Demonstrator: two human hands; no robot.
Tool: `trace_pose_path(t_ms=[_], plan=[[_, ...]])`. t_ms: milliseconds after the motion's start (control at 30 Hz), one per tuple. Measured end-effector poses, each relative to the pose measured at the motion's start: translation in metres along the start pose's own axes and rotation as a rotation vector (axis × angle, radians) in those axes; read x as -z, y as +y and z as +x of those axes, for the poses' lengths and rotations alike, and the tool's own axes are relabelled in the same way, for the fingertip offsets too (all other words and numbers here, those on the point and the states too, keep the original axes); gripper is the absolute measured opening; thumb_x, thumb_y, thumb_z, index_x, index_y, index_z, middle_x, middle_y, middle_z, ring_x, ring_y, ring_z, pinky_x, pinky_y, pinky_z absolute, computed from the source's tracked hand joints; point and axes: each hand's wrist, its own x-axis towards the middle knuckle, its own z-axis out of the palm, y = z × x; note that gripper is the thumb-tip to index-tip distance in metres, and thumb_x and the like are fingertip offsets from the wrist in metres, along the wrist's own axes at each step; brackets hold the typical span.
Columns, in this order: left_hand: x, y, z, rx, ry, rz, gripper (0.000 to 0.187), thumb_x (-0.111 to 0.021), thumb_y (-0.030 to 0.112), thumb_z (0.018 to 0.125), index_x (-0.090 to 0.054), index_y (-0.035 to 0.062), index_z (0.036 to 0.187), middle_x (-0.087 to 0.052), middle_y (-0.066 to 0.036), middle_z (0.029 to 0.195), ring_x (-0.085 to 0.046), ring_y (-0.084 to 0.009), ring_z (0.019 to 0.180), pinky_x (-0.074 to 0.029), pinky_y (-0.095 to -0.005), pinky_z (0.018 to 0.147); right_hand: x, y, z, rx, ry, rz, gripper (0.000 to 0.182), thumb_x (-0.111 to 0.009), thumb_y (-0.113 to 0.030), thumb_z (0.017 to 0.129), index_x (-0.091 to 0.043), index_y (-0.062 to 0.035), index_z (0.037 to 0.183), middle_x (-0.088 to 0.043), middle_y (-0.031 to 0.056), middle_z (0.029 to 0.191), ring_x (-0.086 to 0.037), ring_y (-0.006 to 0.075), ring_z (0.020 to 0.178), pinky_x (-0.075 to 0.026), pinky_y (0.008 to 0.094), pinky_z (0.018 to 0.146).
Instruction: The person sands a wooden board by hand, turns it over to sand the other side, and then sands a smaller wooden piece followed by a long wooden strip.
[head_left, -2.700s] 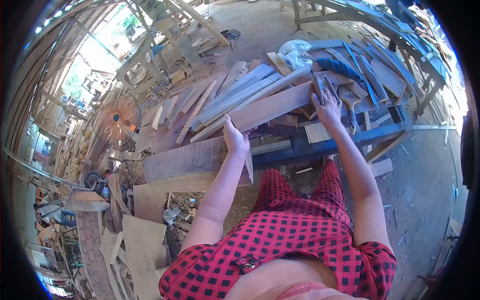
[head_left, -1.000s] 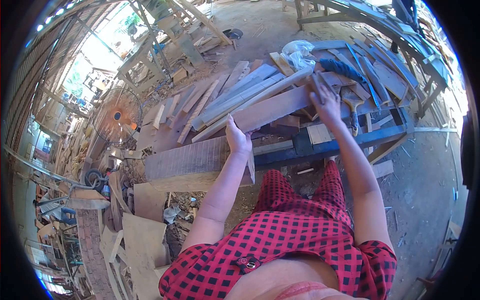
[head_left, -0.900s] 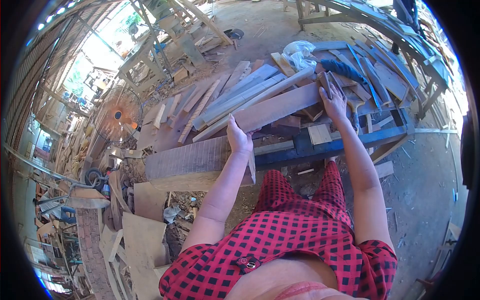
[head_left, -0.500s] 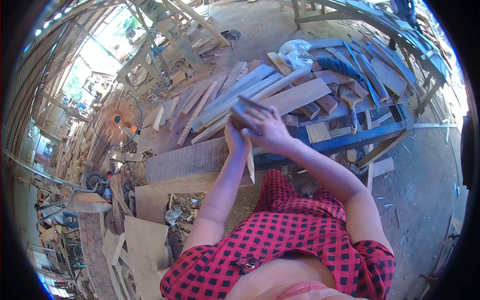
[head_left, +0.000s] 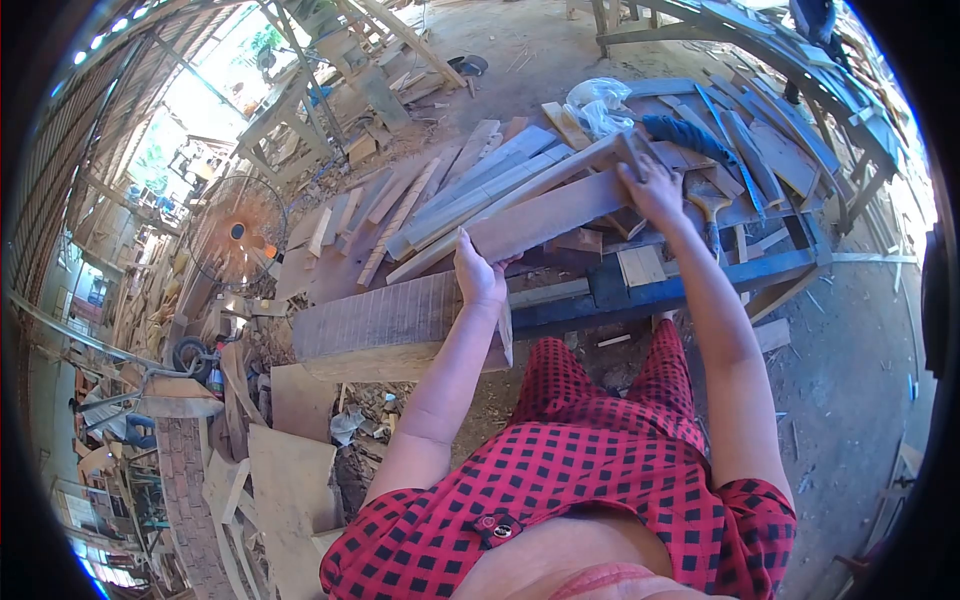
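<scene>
Holding a brown plank [head_left: 555,215] at its near end right now: left grip [head_left: 480,278] is clamped on it, thumb poking up on one side and fingers curled around the other. Plank runs diagonally over the messy desk [head_left: 775,264], from around the middle of the near edge up toward the far right corner. Right grip [head_left: 655,195] is up at the plank's other end, fingers wrapped on a small dark block [head_left: 631,152]. Can't really tell how firmly it's pressing.

Just right of that hand there's a paintbrush [head_left: 711,205], handle pointing at the desk's blue near edge. Dark blue cloth [head_left: 690,135] lies a bit past it, then a thin blue strip [head_left: 735,152] toward the right edge. Clear plastic bag [head_left: 600,105] is by the far edge. Loose wooden strips [head_left: 480,200] fan out toward the left edge, and a chunky ridged timber [head_left: 375,320] sits near the left end of the near edge, right below the left grip.
</scene>
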Motion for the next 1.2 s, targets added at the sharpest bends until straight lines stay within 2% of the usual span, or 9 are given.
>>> trace_pose_path(t_ms=[200, 267, 333, 400, 600, 733, 833, 1067, 1200], plan=[[0.0, 0.0, 0.001, 0.007, -0.005, -0.001, 0.046, -0.033, 0.046, 0.095, -0.047, 0.0069, 0.117, -0.06, -0.011, 0.104, -0.063, -0.0277, 0.085, -0.054, -0.0411, 0.06, 0.021, 0.009, -0.004, -0.253, -0.074, 0.204, 0.072, -0.035, -0.062, 0.088, -0.039, -0.0124, 0.139, -0.039, 0.0116, 0.143, -0.03, 0.0273, 0.135, -0.012, 0.0507, 0.11], [-0.001, 0.002, 0.0, 0.01, 0.0, -0.007, 0.047, -0.032, 0.045, 0.095, -0.046, 0.0067, 0.118, -0.06, -0.011, 0.105, -0.063, -0.0279, 0.086, -0.054, -0.0411, 0.06, 0.0, 0.003, -0.013, -0.241, 0.117, 0.115, 0.067, -0.037, -0.062, 0.088, -0.047, -0.0145, 0.134, -0.043, 0.013, 0.139, -0.036, 0.0291, 0.131, -0.016, 0.0527, 0.108], [-0.002, 0.001, 0.001, 0.008, 0.009, -0.007, 0.048, -0.032, 0.046, 0.095, -0.046, 0.0065, 0.118, -0.06, -0.012, 0.106, -0.063, -0.0278, 0.085, -0.054, -0.0406, 0.059, 0.017, -0.039, -0.048, 0.05, 0.074, 0.077, 0.062, -0.039, -0.058, 0.09, -0.044, -0.0156, 0.136, -0.043, 0.0133, 0.139, -0.036, 0.0281, 0.131, -0.015, 0.0531, 0.108], [-0.001, 0.0, 0.0, 0.009, 0.018, -0.003, 0.049, -0.032, 0.047, 0.095, -0.046, 0.0062, 0.118, -0.059, -0.012, 0.107, -0.063, -0.0277, 0.084, -0.054, -0.0401, 0.059, 0.022, -0.079, -0.077, 0.177, 0.041, 0.099, 0.058, -0.045, -0.046, 0.09, -0.028, -0.0316, 0.144, -0.04, 0.0112, 0.141, -0.038, 0.0278, 0.129, -0.016, 0.0565, 0.106], [0.021, -0.012, 0.013, 0.084, -0.058, -0.219, 0.047, -0.029, 0.042, 0.098, -0.05, 0.0038, 0.116, -0.059, -0.012, 0.109, -0.062, -0.0244, 0.091, -0.052, -0.0364, 0.075, 0.02, -0.149, -0.159, 0.706, -0.003, 0.355, 0.058, -0.052, -0.041, 0.088, -0.036, -0.0234, 0.141, -0.043, 0.0116, 0.136, -0.036, 0.0293, 0.13, -0.018, 0.0599, 0.104], [0.02, -0.012, 0.016, 0.055, -0.055, -0.165, 0.047, -0.029, 0.041, 0.098, -0.052, 0.0039, 0.115, -0.06, -0.013, 0.106, -0.063, -0.0243, 0.089, -0.053, -0.0364, 0.076, 0.025, -0.123, -0.156, 0.742, 0.016, 0.308, 0.057, -0.052, -0.039, 0.088, -0.037, -0.0231, 0.141, -0.044, 0.0127, 0.137, -0.037, 0.0301, 0.129, -0.017, 0.0574, 0.106], [0.005, -0.002, 0.005, -0.013, -0.053, -0.014, 0.046, -0.03, 0.041, 0.097, -0.052, 0.0037, 0.114, -0.06, -0.014, 0.102, -0.063, -0.0287, 0.085, -0.054, -0.0425, 0.059, 0.033, -0.088, -0.136, 0.519, 0.01, 0.269, 0.056, -0.053, -0.037, 0.088, -0.041, -0.0143, 0.138, -0.042, 0.0152, 0.138, -0.034, 0.0313, 0.131, -0.013, 0.0524, 0.109], [0.001, 0.0, 0.002, -0.002, -0.003, 0.009, 0.046, -0.033, 0.045, 0.095, -0.05, 0.0067, 0.114, -0.06, -0.011, 0.103, -0.062, -0.0275, 0.084, -0.051, -0.0411, 0.059, 0.006, 0.015, -0.057, -0.045, 0.149, 0.246, 0.059, -0.042, -0.053, 0.09, -0.043, -0.0158, 0.136, -0.04, 0.0087, 0.142, -0.032, 0.0272, 0.133, -0.013, 0.0517, 0.109], [0.001, 0.0, 0.001, 0.002, -0.005, 0.007, 0.047, -0.034, 0.046, 0.094, -0.049, 0.0067, 0.115, -0.06, -0.011, 0.103, -0.062, -0.0274, 0.082, -0.051, -0.0409, 0.059, -0.009, 0.011, -0.055, -0.072, 0.194, 0.225, 0.059, -0.042, -0.052, 0.09, -0.042, -0.016, 0.138, -0.039, 0.0106, 0.143, -0.031, 0.0289, 0.134, -0.013, 0.0521, 0.109]])
